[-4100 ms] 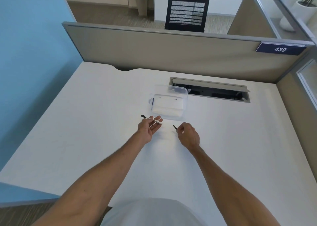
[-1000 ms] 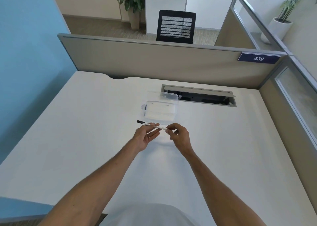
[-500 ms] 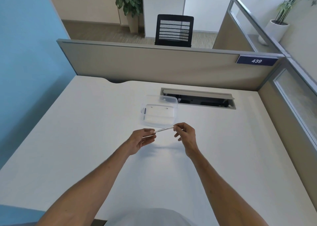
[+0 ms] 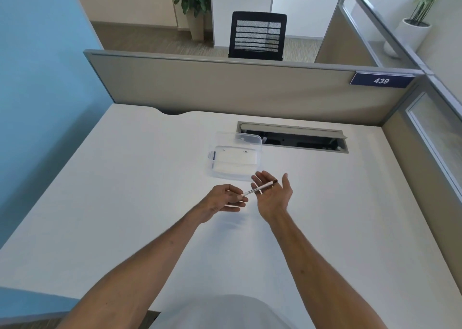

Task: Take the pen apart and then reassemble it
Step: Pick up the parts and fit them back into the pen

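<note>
A thin white pen (image 4: 258, 189) with a dark tip at its right end lies slanted between my two hands, above the white desk (image 4: 125, 203). My left hand (image 4: 223, 200) pinches the pen's left end between thumb and fingers. My right hand (image 4: 273, 193) is spread palm-up with the fingers apart, and the pen's right half rests across its fingers. Both hands hover just in front of the clear plastic box (image 4: 235, 160).
The clear plastic box stands behind the hands with a small blue-and-white piece at its left side. An open cable slot (image 4: 292, 137) lies at the back right of the desk. Grey partitions (image 4: 225, 86) close the back and right; a blue wall (image 4: 37, 78) is on the left.
My right hand has let go of its pinch on the pen's end and opened out flat under it. The pen has turned so its dark tip points right. My left hand still holds the other end.
</note>
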`<state>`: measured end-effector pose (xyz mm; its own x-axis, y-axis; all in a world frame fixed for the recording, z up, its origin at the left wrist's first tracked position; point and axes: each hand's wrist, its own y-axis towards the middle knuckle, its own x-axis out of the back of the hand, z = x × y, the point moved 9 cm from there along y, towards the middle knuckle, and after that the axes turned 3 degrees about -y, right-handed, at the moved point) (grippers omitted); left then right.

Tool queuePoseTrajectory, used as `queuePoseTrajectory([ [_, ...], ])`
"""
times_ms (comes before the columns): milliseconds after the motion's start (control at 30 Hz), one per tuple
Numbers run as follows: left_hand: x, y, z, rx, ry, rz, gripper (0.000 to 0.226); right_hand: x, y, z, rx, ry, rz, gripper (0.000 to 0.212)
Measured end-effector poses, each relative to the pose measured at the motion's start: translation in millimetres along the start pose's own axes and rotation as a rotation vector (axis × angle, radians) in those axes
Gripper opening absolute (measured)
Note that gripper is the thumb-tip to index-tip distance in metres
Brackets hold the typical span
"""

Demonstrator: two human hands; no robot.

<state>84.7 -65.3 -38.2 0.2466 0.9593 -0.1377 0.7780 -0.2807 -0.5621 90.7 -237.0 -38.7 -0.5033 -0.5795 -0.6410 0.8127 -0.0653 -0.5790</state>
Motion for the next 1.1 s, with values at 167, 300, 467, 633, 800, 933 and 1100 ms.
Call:
queuePoseTrajectory([
  [167, -10, 1, -2, -0.036, 0.073, 0.048, 0.047, -5, 0, -7, -0.034, 0.122, -0.031, 0.064],
  [300, -15, 0, 0, -0.014, 0.070, 0.089, 0.048, -5, -1, -8, -0.032, 0.135, -0.056, 0.055],
  [467, -15, -4, 5, 0.046, 0.078, 0.178, 0.039, -5, 2, -7, -0.030, 0.184, -0.051, 0.048],
  [633, -19, -4, 6, 0.068, 0.027, 0.234, 0.039, -4, 1, -6, -0.018, 0.125, -0.084, 0.045],
  [800, -23, -4, 8, 0.143, -0.143, 0.309, 0.044, -8, 3, 0, 0.002, 0.152, -0.079, 0.037],
  [933, -24, -4, 11, 0.195, -0.289, 0.316, 0.045, -8, 4, 1, 0.020, 0.157, -0.085, 0.032],
  [1100, -24, -2, 9, 0.180, -0.312, 0.328, 0.041, -4, 5, 2, 0.039, 0.141, -0.096, 0.031],
])
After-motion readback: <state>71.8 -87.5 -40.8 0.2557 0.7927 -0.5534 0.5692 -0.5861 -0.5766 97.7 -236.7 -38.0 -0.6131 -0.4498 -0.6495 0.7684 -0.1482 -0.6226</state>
